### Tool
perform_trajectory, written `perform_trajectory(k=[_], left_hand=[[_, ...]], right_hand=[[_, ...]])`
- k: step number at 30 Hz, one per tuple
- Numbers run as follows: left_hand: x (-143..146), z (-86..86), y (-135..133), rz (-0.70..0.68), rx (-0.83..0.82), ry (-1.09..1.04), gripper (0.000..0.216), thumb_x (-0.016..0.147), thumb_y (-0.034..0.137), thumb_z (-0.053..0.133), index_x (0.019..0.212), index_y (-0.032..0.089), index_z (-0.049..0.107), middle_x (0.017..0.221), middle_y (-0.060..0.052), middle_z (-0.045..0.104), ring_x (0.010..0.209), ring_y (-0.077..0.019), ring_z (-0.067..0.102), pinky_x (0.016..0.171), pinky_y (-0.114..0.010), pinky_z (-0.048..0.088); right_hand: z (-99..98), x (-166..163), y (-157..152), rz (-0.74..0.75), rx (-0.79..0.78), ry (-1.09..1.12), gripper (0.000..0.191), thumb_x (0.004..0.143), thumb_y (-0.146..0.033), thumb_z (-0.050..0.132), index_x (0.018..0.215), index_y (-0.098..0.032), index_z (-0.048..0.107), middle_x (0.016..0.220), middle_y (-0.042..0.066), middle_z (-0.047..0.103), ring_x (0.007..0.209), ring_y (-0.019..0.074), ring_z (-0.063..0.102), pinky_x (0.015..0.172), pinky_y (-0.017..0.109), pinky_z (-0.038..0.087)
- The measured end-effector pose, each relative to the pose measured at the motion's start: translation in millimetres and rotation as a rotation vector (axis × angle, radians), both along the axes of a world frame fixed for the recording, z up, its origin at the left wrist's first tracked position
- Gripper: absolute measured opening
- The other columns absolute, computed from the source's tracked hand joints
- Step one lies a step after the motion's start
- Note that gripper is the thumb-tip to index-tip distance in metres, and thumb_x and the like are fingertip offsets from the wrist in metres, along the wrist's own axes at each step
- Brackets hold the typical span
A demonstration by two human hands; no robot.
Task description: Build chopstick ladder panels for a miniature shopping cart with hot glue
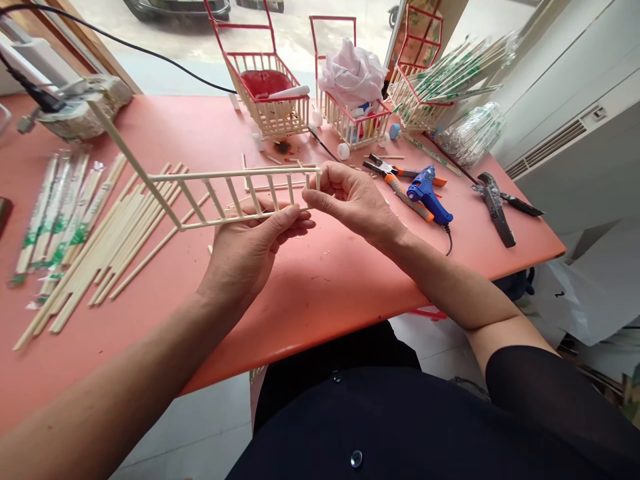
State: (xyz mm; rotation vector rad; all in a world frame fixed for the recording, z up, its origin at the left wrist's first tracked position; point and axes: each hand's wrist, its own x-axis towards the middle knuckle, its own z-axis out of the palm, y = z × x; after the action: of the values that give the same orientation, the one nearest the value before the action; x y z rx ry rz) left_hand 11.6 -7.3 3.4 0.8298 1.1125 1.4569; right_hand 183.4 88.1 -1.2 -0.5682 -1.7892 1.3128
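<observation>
Between my hands, above the table, is a ladder-like frame of chopsticks (210, 197), two long rails joined by several short crosspieces, with a longer stick rising at its left end. My left hand (255, 237) grips the lower rail between thumb and fingers. At the frame's right end my right hand (350, 197) pinches around the last short stick piece, its fingertips partly hiding the joint. Behind the frame, more short sticks lie on the table, partly covered by it. Loose bare chopsticks (120, 233) are spread to the left of my left hand.
Wrapped chopsticks (60, 207) lie at the left. A blue glue gun (430, 193), pliers (400, 190) and a black tool (495, 207) rest on the right of the pink table (320, 280). Several small stick carts (273, 100) stand at the back, near a power strip cable (150, 57).
</observation>
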Motion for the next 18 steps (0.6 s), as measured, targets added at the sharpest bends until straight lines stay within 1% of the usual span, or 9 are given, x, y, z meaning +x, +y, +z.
perform_trajectory(k=[7, 13, 18], left_hand=[[2.3, 1.7, 0.1, 0.016, -0.018, 0.004, 0.012, 0.080, 0.028, 0.095, 0.080, 0.021, 0.085, 0.087, -0.005, 0.083, 0.087, -0.0225, 0.082, 0.094, -0.038, 0.069], [2.6, 1.7, -0.7, 0.008, -0.001, 0.001, 0.014, 0.078, 0.029, 0.096, 0.079, 0.021, 0.085, 0.086, -0.004, 0.083, 0.086, -0.0214, 0.082, 0.093, -0.036, 0.069], [2.7, -1.0, -0.4, 0.016, -0.004, 0.021, 0.015, 0.076, 0.031, 0.096, 0.080, 0.021, 0.084, 0.087, -0.004, 0.085, 0.087, -0.0223, 0.083, 0.096, -0.039, 0.071]], right_hand=[[1.5, 0.3, -2.1, -0.033, -0.038, -0.068, 0.064, 0.093, -0.072, 0.091, 0.084, -0.025, 0.049, 0.090, -0.001, 0.055, 0.086, 0.0161, 0.051, 0.084, 0.030, 0.055], [-0.1, 0.4, -0.9, -0.010, -0.013, -0.048, 0.062, 0.096, -0.071, 0.090, 0.086, -0.024, 0.050, 0.090, -0.002, 0.057, 0.084, 0.0145, 0.051, 0.083, 0.029, 0.055], [-5.7, -0.7, 0.3, 0.001, -0.010, -0.031, 0.060, 0.098, -0.068, 0.089, 0.086, -0.024, 0.050, 0.089, -0.003, 0.057, 0.083, 0.0138, 0.051, 0.079, 0.028, 0.053]])
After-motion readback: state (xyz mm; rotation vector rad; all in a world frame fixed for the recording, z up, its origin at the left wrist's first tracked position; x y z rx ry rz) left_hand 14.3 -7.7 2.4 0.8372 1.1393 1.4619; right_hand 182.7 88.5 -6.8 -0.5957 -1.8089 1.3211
